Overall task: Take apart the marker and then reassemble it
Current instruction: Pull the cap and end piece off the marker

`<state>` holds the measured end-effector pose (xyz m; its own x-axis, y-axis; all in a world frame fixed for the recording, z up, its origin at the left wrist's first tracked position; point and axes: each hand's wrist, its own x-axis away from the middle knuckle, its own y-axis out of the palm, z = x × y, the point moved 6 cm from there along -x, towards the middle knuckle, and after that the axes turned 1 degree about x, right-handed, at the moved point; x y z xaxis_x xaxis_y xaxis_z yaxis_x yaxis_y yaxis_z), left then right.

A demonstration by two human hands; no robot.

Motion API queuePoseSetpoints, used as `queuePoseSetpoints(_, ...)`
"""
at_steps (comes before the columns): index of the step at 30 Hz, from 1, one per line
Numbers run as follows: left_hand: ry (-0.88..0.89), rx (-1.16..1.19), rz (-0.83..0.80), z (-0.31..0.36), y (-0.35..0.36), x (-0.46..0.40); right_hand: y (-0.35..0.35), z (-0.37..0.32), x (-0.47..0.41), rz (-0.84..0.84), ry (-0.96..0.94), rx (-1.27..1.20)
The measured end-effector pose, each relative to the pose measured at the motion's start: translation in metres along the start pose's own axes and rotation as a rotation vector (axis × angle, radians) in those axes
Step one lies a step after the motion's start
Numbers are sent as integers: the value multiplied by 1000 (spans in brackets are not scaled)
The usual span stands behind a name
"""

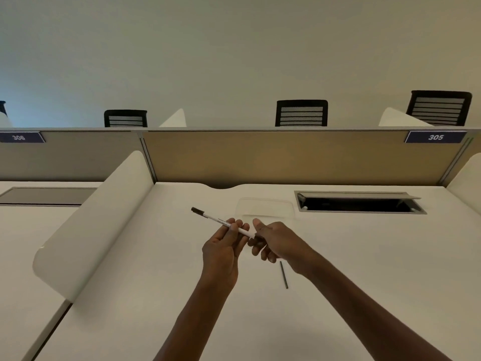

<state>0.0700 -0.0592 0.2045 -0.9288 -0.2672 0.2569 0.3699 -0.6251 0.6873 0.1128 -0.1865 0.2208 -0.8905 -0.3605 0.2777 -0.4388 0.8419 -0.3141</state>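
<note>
While both hands grip the white marker (223,222) above the tabletop (364,256), far partition labels (435,137) read "305" and "306"; left hand (221,250) curls round its barrel, right hand (270,241) pinches its near end.

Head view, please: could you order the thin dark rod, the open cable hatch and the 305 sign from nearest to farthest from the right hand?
From the right hand:
1. Thin dark rod, on the desk just below it.
2. Open cable hatch, rear right of desk.
3. 305 sign, on the partition, upper right.
</note>
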Motion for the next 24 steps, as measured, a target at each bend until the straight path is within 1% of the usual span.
queuePoseSetpoints(2,14,-21,-38,2,3,0,2,1,2,-102,45,-47)
queuePoseSetpoints(5,27,-49,-74,4,4,0,7,-1,6,-233,49,-174)
queuePoseSetpoints(8,35,-42,-57,3,2,0,11,-1,7,-240,22,-208)
queuePoseSetpoints(10,46,-27,-28,2,1,0,12,-1,4,-163,3,-164)
queuePoseSetpoints(12,57,-21,18,1,1,0,12,-1,1,-33,-31,-81)
queuePoseSetpoints(13,58,-13,46,0,0,0,11,-2,-1,56,-79,43)
queuePoseSetpoints(16,28,46,122,-5,-3,2,15,-12,-1,342,-316,692)
queuePoseSetpoints(17,10,62,140,-6,-4,2,20,-12,3,418,-399,823)
queuePoseSetpoints(19,-30,86,162,-9,-6,2,28,-10,9,484,-553,925)
queuePoseSetpoints(21,-55,111,161,-10,-7,3,30,-8,14,529,-651,979)
queuePoseSetpoints(22,-61,119,152,-10,-8,3,30,-8,14,530,-656,989)
queuePoseSetpoints(24,-63,117,128,-9,-9,1,26,-8,10,471,-557,932)
